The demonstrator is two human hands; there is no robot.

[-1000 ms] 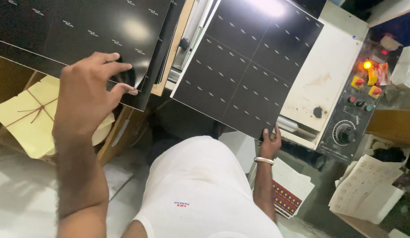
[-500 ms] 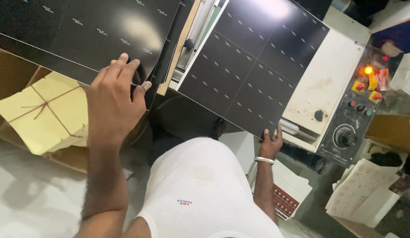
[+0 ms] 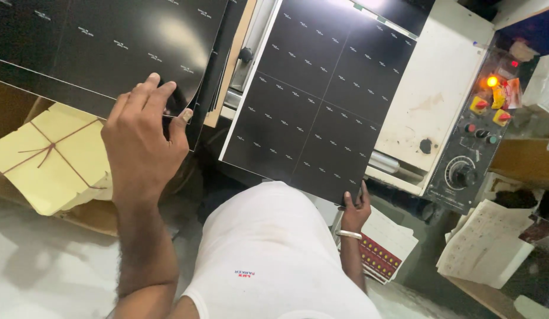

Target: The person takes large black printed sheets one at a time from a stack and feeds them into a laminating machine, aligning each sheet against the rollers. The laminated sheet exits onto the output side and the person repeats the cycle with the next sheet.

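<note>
My left hand pinches the lower right corner of the top glossy black printed sheet on a stack at the upper left, and the corner curls up under my fingers. My right hand, with a metal bangle on the wrist, grips the near corner of a second black printed sheet. That sheet lies slanted across the feed board of a machine, divided into panels by thin lines. My white vest fills the lower middle of the view.
The machine's white cover and a control panel with a lit orange lamp, buttons and a dial stand at the right. A yellow paper bundle tied with string lies lower left. Stacks of printed sheets lie lower right.
My left hand has slid along the stack's edge to the sheet's corner and lifted it. My right hand keeps its hold on the other sheet.
</note>
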